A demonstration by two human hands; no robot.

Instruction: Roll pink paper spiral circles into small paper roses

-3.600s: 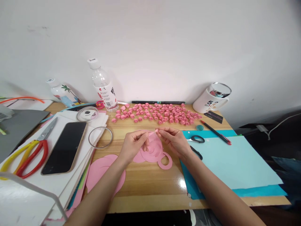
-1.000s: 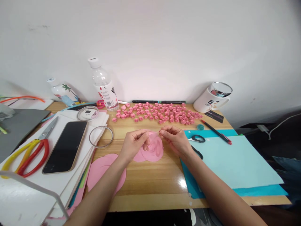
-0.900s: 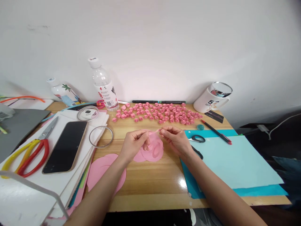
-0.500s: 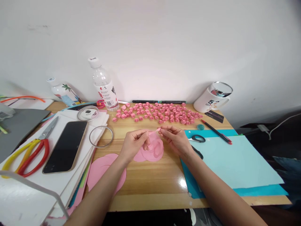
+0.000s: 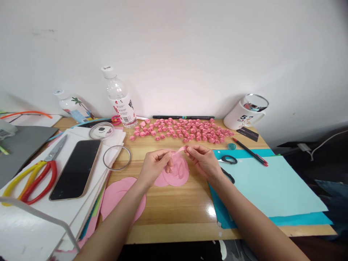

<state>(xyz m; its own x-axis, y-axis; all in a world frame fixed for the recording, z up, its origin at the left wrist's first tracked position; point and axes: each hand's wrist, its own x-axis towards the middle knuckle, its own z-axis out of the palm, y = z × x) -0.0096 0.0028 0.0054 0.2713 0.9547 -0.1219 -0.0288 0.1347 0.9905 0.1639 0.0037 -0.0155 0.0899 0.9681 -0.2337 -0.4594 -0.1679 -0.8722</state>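
A narrow pink paper strip [image 5: 180, 149] stretches between my two hands above the table. My left hand [image 5: 157, 161] pinches it near one end, fingers curled. At the other end, the thumb and forefinger of my right hand [image 5: 202, 158] are closed on the strip, where a small coil seems to sit partly hidden by the fingertips. Below them hangs or lies a spiral-cut pink paper circle [image 5: 176, 175], over other pink paper. Several rolled pink paper roses [image 5: 193, 130] spread across the table behind my hands. More pink paper circles [image 5: 122, 197] lie by my left forearm.
Left are a phone [image 5: 77, 170], red-yellow scissors [image 5: 45, 166], a tape roll [image 5: 116, 158] and a water bottle [image 5: 121, 101]. On the right are black-handled scissors [image 5: 229, 160], light blue paper [image 5: 274, 192], a pen [image 5: 250, 152] and a white mug [image 5: 241, 114].
My right hand's fingers have shifted slightly on the strip, and a bit more of the strip shows between the hands. My left hand stays nearly still.
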